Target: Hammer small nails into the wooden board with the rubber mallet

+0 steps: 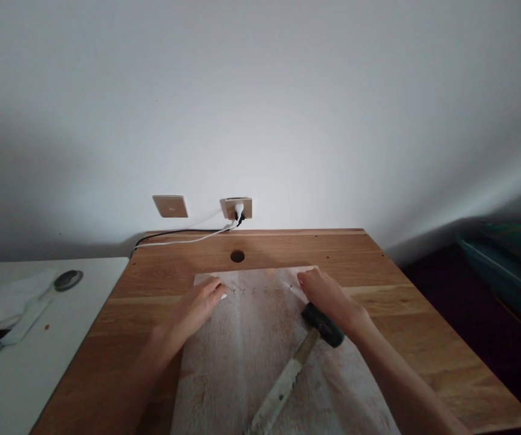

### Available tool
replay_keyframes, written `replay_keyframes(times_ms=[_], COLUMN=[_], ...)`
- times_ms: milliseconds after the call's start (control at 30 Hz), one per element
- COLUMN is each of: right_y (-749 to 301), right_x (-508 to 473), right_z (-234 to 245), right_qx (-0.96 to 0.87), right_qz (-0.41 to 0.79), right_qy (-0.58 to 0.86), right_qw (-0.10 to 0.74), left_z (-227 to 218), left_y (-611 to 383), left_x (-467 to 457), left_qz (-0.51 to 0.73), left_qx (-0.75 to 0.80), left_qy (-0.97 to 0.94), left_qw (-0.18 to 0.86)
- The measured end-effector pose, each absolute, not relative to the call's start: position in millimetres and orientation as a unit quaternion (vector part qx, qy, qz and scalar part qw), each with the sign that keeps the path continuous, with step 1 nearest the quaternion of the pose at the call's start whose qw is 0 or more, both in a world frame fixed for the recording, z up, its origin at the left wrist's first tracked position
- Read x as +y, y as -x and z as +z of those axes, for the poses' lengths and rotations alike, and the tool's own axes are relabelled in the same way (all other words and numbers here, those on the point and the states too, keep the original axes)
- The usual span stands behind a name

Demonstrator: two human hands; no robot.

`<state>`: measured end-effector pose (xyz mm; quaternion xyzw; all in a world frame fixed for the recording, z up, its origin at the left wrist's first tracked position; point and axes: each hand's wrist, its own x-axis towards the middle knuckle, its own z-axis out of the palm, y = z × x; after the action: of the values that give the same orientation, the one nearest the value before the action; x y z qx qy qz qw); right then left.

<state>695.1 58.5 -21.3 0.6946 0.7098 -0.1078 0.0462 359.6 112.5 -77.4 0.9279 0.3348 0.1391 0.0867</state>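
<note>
Wooden desk [401, 302] pushed against a plain white wall [260, 90]; light is dim. A round cable hole [237, 256] sits near the desk's far edge.

Wall: a socket [237, 208] with plugs in it and a blank plate [170, 206] to its left. A white cable [188, 240] and a black cable [174, 231] run left from the socket along the back of the desk.

A pale board [242, 350] lies flat on the desk and runs from mid-desk to the near edge. A row of small marks [251, 289] crosses its far end; they are too small to identify.

Left hand [199, 305]: palm down, fingers loosely bent, with the tips resting on the board at the left end of the row. A small white speck shows at the fingertips; I cannot tell whether it is pinched.

Right hand [328, 296]: knuckles up, fingers curled down onto the board at the right end of the row. I cannot tell whether they grip anything.

A hammer [323, 324] lies on the board with its dark head just beside the right wrist, partly under it. Its worn handle angles toward the near edge. Neither hand holds it.

To the left is a white side table [38, 362] carrying a folded white cloth [11, 299] and a round dark object [67, 280].
</note>
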Motion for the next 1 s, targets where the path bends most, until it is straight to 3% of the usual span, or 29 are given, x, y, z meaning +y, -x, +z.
replay_keyframes(times_ms=[167,400,500,700,833,1000], right_y=[-685,-648,-649,-659,-656,-661], right_x=[48,23,26,43,47,48], right_z=[1,-8,-11,-19,-26,-26], right_qx=[0.742,0.800,0.782,0.720,0.725,0.738], right_qz=[-0.148,-0.225,-0.192,-0.086,-0.083,-0.081], right_qy=[-0.654,-0.556,-0.592,-0.689,-0.683,-0.670], right_qw=[-0.001,-0.013,-0.019,-0.010,0.023,0.002], left_z=[-69,-49,-53,-73,-80,-73], left_y=[-361,-387,-393,-388,-385,-385], left_x=[119,83,73,90,101,105], left_qz=[0.174,0.156,0.135,0.228,0.187,0.147], left_qx=[0.364,0.331,0.323,0.382,0.372,0.346], left_qy=[-0.911,-0.898,-0.909,-0.883,-0.896,-0.916], left_qw=[0.089,0.243,0.226,0.147,0.156,0.142])
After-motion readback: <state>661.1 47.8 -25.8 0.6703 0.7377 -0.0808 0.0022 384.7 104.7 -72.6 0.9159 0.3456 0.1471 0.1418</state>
